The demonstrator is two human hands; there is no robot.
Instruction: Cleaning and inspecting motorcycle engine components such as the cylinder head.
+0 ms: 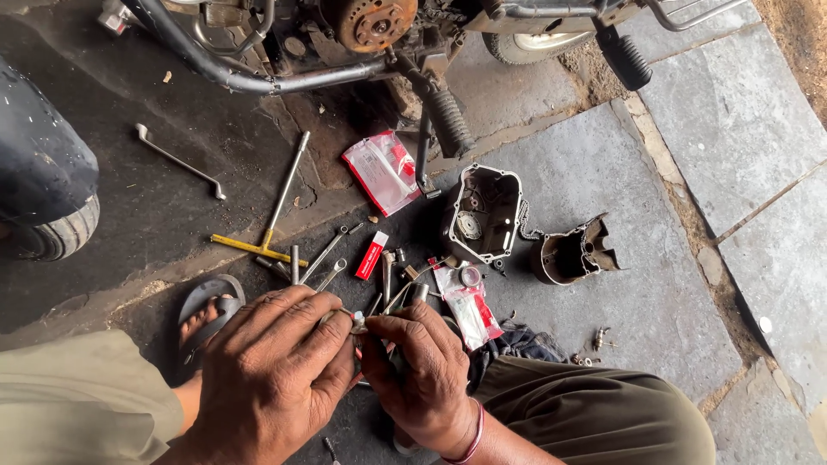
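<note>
The motorcycle (345, 52) fills the top of your view, its frame tubes and rusty hub over the oily stone floor (689, 129). Below it lie the open engine cover (484, 213) and, just to its right, a dark cylinder casing (572, 251). A red-and-clear parts packet (382, 170) sits near the kick lever, and a second packet (467, 306) lies just beside your right hand. A yellow-handled T-wrench (274, 215) and a bent ring spanner (179, 160) rest to the left, with loose spanners (326, 258) between them and your hands. Your left hand (271, 370) and right hand (422, 370) meet fingertip to fingertip, each grip pinched tight on a small metal part (356, 322) held between them, above the floor and close to your knees.
</note>
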